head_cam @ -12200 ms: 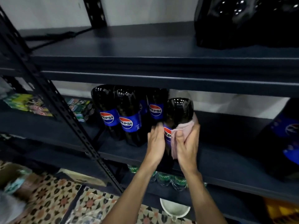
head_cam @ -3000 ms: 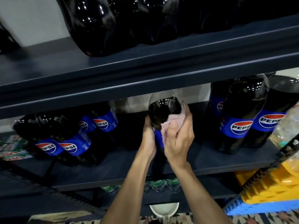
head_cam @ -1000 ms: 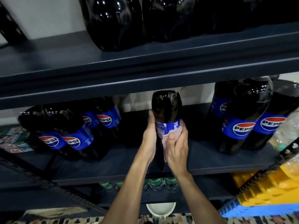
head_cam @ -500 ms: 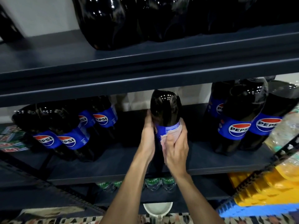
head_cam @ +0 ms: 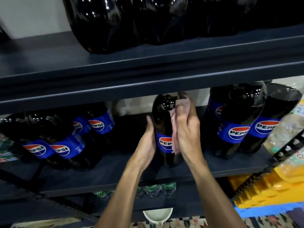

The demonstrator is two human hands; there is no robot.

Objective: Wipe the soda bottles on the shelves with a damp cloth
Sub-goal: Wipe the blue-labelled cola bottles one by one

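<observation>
In the middle of the frame a dark Pepsi bottle [head_cam: 164,119] is standing upright on the middle shelf [head_cam: 115,171], on its own in the gap between two groups of the same bottles, its top just under the upper shelf [head_cam: 148,71]. The person's left hand [head_cam: 148,142] is holding it by its left side at label height, palm lying against the plastic and thumb pointing up along it, while the other fingers are passing round behind, out of my sight. The right hand [head_cam: 185,129] is gripping a pink cloth [head_cam: 181,104], fingers curled over the bunched fabric and pressing it against the bottle's upper right shoulder; a loose end is hanging down over the right edge of the blue label. At centre left a cluster of Pepsi bottles [head_cam: 65,145] is leaning together, and at centre right another group [head_cam: 235,120] is standing close by the right hand. Along the top of the frame big dark bottles [head_cam: 105,22] are sitting on the upper shelf. Below, small green-labelled bottles [head_cam: 154,188] are showing on a lower shelf, a white bowl [head_cam: 158,214] is peeking in at bottom centre, and yellow crates [head_cam: 263,186] are filling the lower right.
</observation>
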